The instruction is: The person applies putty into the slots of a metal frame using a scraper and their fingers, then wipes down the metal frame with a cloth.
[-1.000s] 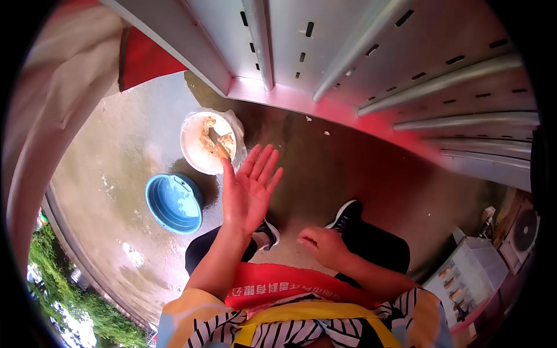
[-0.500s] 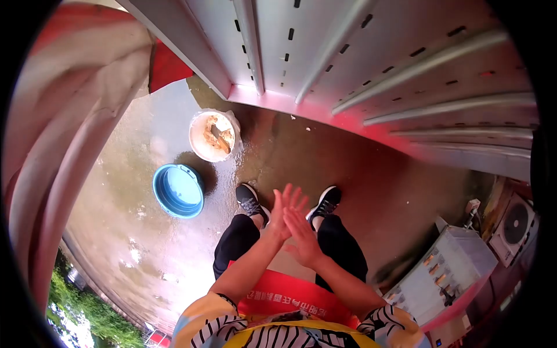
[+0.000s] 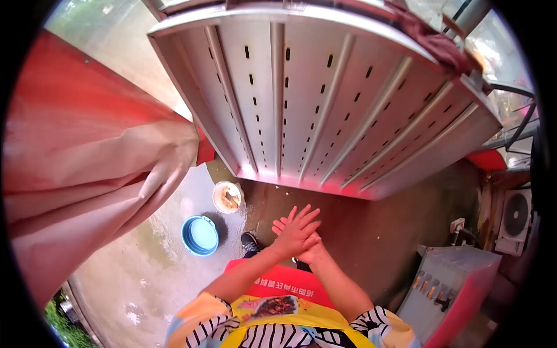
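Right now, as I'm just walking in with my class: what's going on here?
A person in a red and yellow apron has both bare hands together out in front, the left hand laid across the right hand, fingers extended. Neither appears to hold anything. On the wet floor, ahead and to the left, are a blue basin and, beyond it, a white bucket with something brownish inside. A large slotted metal panel rises beyond the hands.

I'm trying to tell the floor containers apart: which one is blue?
The basin, lower in the picture; the other, a bucket, is whitish with brown stuff inside.
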`<state>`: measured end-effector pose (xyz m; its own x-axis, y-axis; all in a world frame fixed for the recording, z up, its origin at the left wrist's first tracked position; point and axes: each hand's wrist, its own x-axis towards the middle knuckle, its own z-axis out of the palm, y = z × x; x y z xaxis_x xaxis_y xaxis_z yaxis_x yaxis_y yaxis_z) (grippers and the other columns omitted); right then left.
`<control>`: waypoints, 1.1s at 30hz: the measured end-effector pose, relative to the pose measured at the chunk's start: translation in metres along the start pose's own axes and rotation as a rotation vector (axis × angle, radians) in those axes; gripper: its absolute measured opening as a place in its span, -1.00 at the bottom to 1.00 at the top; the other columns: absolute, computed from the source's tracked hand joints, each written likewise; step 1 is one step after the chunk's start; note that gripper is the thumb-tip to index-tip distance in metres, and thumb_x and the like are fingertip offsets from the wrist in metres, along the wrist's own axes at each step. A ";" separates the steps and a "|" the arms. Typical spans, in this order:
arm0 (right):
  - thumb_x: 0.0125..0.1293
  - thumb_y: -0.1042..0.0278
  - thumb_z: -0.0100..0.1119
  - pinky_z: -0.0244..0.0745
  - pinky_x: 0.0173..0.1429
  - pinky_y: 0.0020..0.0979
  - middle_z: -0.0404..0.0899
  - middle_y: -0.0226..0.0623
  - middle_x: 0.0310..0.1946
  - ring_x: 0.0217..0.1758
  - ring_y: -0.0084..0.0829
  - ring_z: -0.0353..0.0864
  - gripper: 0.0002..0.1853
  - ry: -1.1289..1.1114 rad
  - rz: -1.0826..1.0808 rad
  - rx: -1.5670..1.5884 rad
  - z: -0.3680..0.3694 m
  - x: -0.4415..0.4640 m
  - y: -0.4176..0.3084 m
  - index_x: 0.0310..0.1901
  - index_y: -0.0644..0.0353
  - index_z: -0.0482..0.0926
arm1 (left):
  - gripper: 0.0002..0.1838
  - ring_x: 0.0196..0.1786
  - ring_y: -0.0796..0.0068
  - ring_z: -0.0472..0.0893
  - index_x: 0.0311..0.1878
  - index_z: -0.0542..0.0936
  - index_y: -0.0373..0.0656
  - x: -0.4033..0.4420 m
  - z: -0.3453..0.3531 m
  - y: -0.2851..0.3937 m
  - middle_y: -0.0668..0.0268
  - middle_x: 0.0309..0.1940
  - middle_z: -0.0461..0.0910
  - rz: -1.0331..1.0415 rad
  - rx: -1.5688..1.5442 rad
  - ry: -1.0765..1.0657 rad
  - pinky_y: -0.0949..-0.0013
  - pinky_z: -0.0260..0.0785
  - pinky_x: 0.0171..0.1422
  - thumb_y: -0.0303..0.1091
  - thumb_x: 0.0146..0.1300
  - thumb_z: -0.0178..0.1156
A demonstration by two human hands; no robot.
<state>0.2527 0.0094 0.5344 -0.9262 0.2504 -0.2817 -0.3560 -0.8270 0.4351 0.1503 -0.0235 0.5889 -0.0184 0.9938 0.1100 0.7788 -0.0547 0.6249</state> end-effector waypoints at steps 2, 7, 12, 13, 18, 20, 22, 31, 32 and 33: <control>0.33 -0.35 -0.19 0.11 0.42 -0.20 0.23 -0.26 0.37 0.43 -0.27 0.17 -0.25 -0.196 0.192 0.184 0.077 -0.035 -0.009 0.37 0.04 0.22 | -0.32 0.50 0.20 0.07 0.41 0.27 0.25 0.004 -0.037 0.025 0.33 0.45 0.14 0.063 0.141 -0.045 -0.24 -0.30 0.47 0.11 0.21 0.10; 0.38 -0.24 -0.14 0.30 0.32 -0.08 0.46 -0.16 0.21 0.31 -0.26 0.38 -0.37 0.000 -0.355 -0.612 0.230 -0.137 -0.082 0.18 0.17 0.44 | -0.38 0.42 -0.04 0.16 0.22 0.46 -0.07 -0.028 -0.100 0.006 -0.02 0.36 0.20 -0.386 0.361 -0.030 -0.17 0.05 0.39 -0.11 0.06 0.34; 0.40 -0.09 -0.04 0.43 0.17 -0.19 0.55 -0.22 0.06 0.10 -0.33 0.53 -0.50 0.330 -0.660 -0.718 0.245 -0.210 -0.148 0.08 0.21 0.48 | -0.45 0.35 -0.05 0.27 0.22 0.44 -0.15 -0.002 -0.146 0.014 -0.06 0.31 0.27 -0.357 0.092 0.255 0.11 0.16 0.39 -0.24 0.17 0.30; 0.40 -0.08 -0.02 0.44 0.15 -0.20 0.57 -0.22 0.03 0.06 -0.33 0.54 -0.52 0.371 -0.658 -0.702 0.240 -0.216 -0.148 0.06 0.21 0.48 | -0.42 0.36 -0.03 0.26 0.27 0.40 -0.13 0.022 -0.159 0.027 -0.02 0.33 0.26 -0.310 0.041 0.246 0.12 0.16 0.40 -0.24 0.18 0.29; 0.38 -0.03 0.04 0.46 0.09 -0.22 0.60 -0.22 -0.08 -0.06 -0.32 0.57 -0.58 0.504 -0.704 -0.596 0.201 -0.230 -0.116 -0.02 0.20 0.50 | -0.46 0.31 -0.01 0.32 0.24 0.41 -0.16 0.179 -0.213 0.087 0.02 0.26 0.34 0.121 -0.016 0.297 0.12 0.22 0.35 -0.32 0.19 0.26; 0.39 0.04 0.05 0.47 0.07 -0.22 0.60 -0.22 -0.10 -0.08 -0.33 0.58 -0.62 0.488 -0.743 -0.559 0.194 -0.233 -0.098 -0.02 0.21 0.51 | -0.48 0.30 0.03 0.33 0.24 0.41 -0.14 0.249 -0.223 0.102 0.07 0.27 0.34 0.287 -0.016 0.322 0.15 0.24 0.34 -0.36 0.19 0.24; 0.39 0.07 0.05 0.47 0.07 -0.21 0.61 -0.21 -0.11 -0.10 -0.33 0.58 -0.65 0.501 -0.803 -0.568 0.192 -0.239 -0.083 -0.03 0.21 0.51 | -0.49 0.30 0.08 0.34 0.24 0.42 -0.10 0.314 -0.227 0.119 0.13 0.29 0.34 0.404 0.053 0.323 0.17 0.27 0.32 -0.42 0.18 0.22; 0.43 0.22 -0.01 0.54 -0.04 -0.29 0.62 -0.18 -0.16 -0.16 -0.35 0.62 -0.73 0.572 -1.112 -0.706 0.187 -0.266 -0.028 -0.03 0.24 0.49 | -0.61 0.22 0.21 0.45 0.03 0.57 -0.05 0.482 -0.198 0.133 0.23 0.15 0.50 0.376 0.496 0.233 0.20 0.28 0.24 -0.16 0.13 0.20; 0.43 0.23 -0.01 0.54 -0.04 -0.29 0.62 -0.18 -0.16 -0.17 -0.35 0.62 -0.73 0.582 -1.111 -0.698 0.183 -0.268 -0.025 -0.02 0.25 0.49 | -0.69 0.13 0.17 0.50 -0.06 0.57 -0.10 0.494 -0.196 0.128 0.20 0.05 0.55 0.414 0.420 0.251 0.20 0.32 0.19 -0.21 0.14 0.18; 0.43 0.24 -0.02 0.54 -0.05 -0.30 0.62 -0.17 -0.16 -0.18 -0.36 0.63 -0.73 0.594 -1.105 -0.691 0.179 -0.271 -0.020 -0.02 0.25 0.49 | -0.76 0.04 0.14 0.56 -0.16 0.58 -0.14 0.500 -0.192 0.122 0.17 -0.04 0.60 0.445 0.342 0.267 0.20 0.36 0.14 -0.25 0.15 0.15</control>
<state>0.4887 0.0480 0.7547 0.0308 0.8144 -0.5795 -0.5565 -0.4676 -0.6868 0.1159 0.4482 0.8685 0.2325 0.8218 0.5201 0.9039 -0.3800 0.1964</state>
